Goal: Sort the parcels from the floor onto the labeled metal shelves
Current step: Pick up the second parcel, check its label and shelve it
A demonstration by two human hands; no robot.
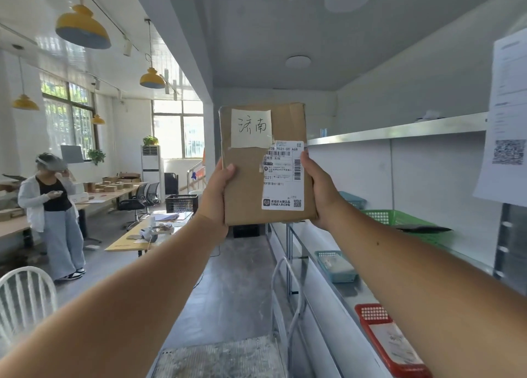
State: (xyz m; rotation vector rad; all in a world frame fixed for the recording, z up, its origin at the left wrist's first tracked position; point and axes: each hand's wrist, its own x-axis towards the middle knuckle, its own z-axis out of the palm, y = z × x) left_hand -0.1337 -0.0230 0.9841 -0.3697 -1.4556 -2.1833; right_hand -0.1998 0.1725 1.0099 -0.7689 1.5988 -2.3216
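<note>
Parcel: a brown cardboard parcel (pixel 265 175) held upright at arm's length, a handwritten note taped near its top and a printed shipping label on its right half.
Left hand (pixel 215 198): fingers wrapped round the parcel's left edge, thumb on the front.
Right hand (pixel 319 189): fingers closed on the right edge, beside the label.
Metal shelves (pixel 399 131): just right of the parcel, carrying a green basket (pixel 399 218), a blue basket (pixel 336 266) and a red basket (pixel 382 337).

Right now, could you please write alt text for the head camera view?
Both hands, left hand and right hand, hold a brown parcel upright, its handwritten note facing the camera; metal shelves with coloured baskets run along the right.
</note>
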